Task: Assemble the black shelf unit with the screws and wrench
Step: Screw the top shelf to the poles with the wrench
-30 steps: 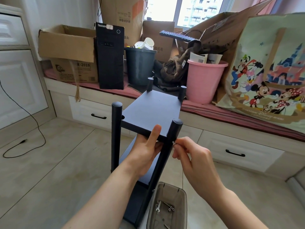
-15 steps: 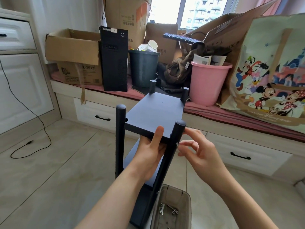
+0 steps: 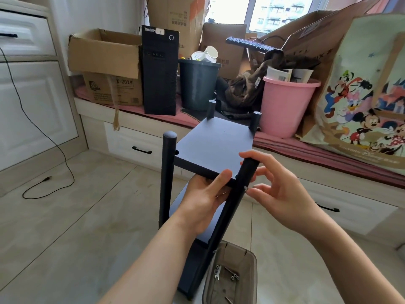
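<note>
The black shelf unit (image 3: pixel 215 148) stands upright on the floor in front of me, with four round posts. My left hand (image 3: pixel 205 198) grips the front edge of its top board, thumb on top and fingers underneath. My right hand (image 3: pixel 278 189) is at the near right post (image 3: pixel 238 194) with its fingers spread and loose, one finger reaching behind the post's top. Its thumb tip is next to a small silver screw (image 3: pixel 245 188) sticking out of that post. A small wrench (image 3: pixel 217 274) and loose screws (image 3: pixel 234 276) lie in a translucent brown bin (image 3: pixel 249 260) at the bottom.
Behind the shelf runs a low window bench with drawers (image 3: pixel 140 148), crowded with cardboard boxes (image 3: pixel 105 53), a black computer tower (image 3: pixel 160 71), a dark bucket (image 3: pixel 198 84), a pink bucket (image 3: pixel 285 106) and a cartoon-print bag (image 3: pixel 368 102). A black cable (image 3: pixel 43 187) trails over the tiled floor at left.
My right hand has let go of its pinch on the screw and opened its fingers around the post. The view moved closer and slightly left. My left hand keeps its hold.
</note>
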A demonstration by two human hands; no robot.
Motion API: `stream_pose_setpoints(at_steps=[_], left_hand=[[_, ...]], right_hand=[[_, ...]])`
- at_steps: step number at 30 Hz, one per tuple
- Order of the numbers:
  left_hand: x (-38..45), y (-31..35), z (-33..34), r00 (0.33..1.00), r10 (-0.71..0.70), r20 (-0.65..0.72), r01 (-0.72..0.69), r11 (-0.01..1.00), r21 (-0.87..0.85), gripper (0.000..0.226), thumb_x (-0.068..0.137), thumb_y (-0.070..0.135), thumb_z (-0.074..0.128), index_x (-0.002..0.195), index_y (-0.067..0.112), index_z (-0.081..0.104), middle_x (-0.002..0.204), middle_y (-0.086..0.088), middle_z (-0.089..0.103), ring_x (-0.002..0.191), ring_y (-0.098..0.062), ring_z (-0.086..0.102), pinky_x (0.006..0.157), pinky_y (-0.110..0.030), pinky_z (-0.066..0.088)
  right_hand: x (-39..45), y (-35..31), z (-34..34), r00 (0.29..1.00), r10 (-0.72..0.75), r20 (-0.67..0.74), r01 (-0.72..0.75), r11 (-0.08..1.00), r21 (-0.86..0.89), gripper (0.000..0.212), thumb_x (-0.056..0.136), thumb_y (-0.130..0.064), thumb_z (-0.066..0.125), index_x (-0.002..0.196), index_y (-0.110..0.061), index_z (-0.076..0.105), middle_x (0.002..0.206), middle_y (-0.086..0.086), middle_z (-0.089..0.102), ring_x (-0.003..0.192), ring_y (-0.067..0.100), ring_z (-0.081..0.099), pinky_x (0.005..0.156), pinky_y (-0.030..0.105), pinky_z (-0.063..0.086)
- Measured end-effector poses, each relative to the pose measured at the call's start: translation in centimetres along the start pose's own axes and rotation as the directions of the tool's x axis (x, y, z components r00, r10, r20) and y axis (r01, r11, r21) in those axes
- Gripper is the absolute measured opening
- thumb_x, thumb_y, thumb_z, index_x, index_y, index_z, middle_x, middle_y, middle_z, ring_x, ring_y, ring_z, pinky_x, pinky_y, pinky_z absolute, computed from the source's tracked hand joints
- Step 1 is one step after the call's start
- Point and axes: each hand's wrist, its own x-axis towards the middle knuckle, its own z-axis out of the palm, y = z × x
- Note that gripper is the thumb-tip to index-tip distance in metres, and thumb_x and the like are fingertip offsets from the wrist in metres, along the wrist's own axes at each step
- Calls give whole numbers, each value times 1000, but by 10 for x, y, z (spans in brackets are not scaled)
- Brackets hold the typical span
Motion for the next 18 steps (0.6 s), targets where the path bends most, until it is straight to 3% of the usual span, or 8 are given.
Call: stream_pose_setpoints(at_steps=[5,12,18], left_hand=[[2,0,2,996,-2,-85,1,1000,-11,53,89,30,62,133,1,55,123,-36,62,112,-47,65,101,-49,53],[3,-4,2,993,-1,-116,2,1000,13,50,93,27,63,135,2,53,124,-33,63,113,-43,66,103,-54,51],[2,-1,-1,996,-7,-90,5,1000,-23,49,91,28,65,130,0,57,121,-38,61,110,-45,67,94,-42,57]], right_hand=[[2,4,-3,998,-63,25,63,998,7,74,87,11,65,130,-48,52,119,-7,57,111,23,56,90,31,55],[1,7,-4,995,-94,17,94,995,-19,75,85,10,68,133,-45,53,117,-8,59,111,24,57,87,24,56],[1,6,-7,995,-101,5,101,988,-119,71,85,1,70,138,-41,51,117,-12,59,99,21,61,84,22,54]])
